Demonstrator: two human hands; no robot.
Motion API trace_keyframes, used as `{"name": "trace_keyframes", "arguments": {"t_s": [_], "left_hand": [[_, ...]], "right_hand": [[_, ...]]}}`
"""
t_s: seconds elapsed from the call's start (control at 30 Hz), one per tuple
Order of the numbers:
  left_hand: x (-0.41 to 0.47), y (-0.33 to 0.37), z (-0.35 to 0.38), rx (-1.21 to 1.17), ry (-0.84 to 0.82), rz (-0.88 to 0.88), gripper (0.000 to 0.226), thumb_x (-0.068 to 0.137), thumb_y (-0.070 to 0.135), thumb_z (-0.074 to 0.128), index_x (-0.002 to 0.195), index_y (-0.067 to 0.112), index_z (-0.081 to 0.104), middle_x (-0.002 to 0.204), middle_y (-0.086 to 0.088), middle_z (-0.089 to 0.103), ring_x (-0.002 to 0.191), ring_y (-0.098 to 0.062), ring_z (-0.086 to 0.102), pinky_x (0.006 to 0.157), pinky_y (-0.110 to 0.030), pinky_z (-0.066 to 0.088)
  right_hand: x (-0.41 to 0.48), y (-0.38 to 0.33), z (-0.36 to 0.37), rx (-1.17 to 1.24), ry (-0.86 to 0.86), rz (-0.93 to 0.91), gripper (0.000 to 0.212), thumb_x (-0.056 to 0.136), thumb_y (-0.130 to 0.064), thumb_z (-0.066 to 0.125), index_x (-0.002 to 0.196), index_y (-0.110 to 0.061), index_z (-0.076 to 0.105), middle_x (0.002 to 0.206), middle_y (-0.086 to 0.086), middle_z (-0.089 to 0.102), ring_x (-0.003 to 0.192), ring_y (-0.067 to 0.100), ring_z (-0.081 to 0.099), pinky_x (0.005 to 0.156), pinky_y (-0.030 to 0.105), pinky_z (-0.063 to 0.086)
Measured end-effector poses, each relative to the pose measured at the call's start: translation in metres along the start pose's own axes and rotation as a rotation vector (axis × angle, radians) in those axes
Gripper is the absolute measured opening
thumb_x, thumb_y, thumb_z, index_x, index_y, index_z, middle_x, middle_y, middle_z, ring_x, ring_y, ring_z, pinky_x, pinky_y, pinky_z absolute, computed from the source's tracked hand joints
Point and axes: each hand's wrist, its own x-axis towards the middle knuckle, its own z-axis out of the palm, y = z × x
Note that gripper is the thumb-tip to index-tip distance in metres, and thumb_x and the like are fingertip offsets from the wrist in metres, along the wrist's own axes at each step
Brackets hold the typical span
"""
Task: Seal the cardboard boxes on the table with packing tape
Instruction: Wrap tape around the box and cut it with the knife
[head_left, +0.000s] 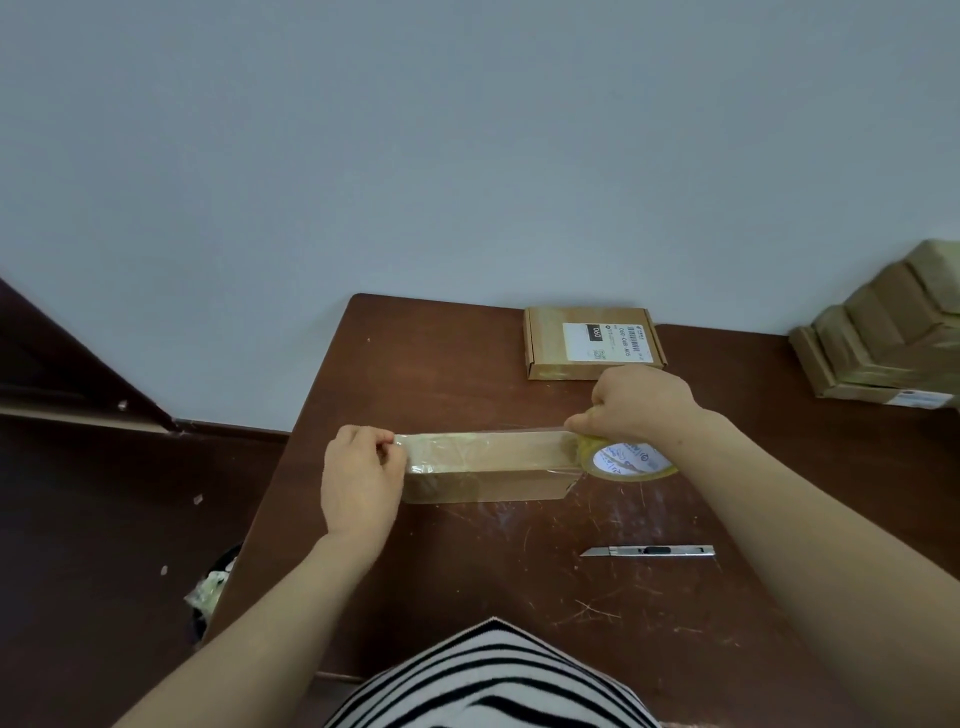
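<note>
1. The long brown cardboard box (488, 475) lies near the middle of the dark brown wooden table (441, 374), running left to right. A strip of clear packing tape (483, 447) is stretched over its top.
2. Our left hand (361, 478) pinches the strip's free end at the box's left end. Our right hand (641, 408) curls round the yellowish tape roll (631, 460) just past the right end.
3. We judge the box light, stiff and apt to slide. The tape is thin and wrinkles easily, so we hold it taut by roll and end.
4. A silver utility knife (649, 551) lies toward the front edge, apart from the box. A flat labelled carton (592, 343) sits at the far edge, and stacked cartons (883, 338) sit at the far right corner, so the best room for moving is toward the front.
</note>
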Motion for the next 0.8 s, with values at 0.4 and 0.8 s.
{"name": "trace_keyframes", "arguments": {"t_s": [0.4, 0.8], "left_hand": [[-0.018, 0.000, 0.000, -0.071, 0.029, 0.015, 0.030, 0.095, 0.025, 0.056, 0.118, 0.009, 0.068, 0.087, 0.000, 0.053, 0.079, -0.012, 0.050, 0.074, -0.023, 0.036], [-0.018, 0.068, 0.040, 0.320, -0.396, 0.572, 0.072, 0.095, 0.054, 0.001, 0.152, 0.012, 0.010, 0.158, -0.006, 0.022, 0.146, -0.015, 0.012, 0.116, -0.028, -0.006]], "right_hand": [[0.002, -0.002, 0.001, 0.012, -0.005, 0.004, 0.036, 0.079, -0.050, 0.059, 0.061, -0.018, 0.057, 0.062, -0.005, 0.053, 0.061, 0.012, 0.052, 0.052, 0.023, 0.036], [-0.001, -0.006, 0.004, -0.017, 0.037, -0.029, 0.040, 0.081, -0.052, 0.057, 0.059, -0.019, 0.052, 0.061, -0.005, 0.051, 0.058, 0.011, 0.049, 0.049, 0.024, 0.033]]}}
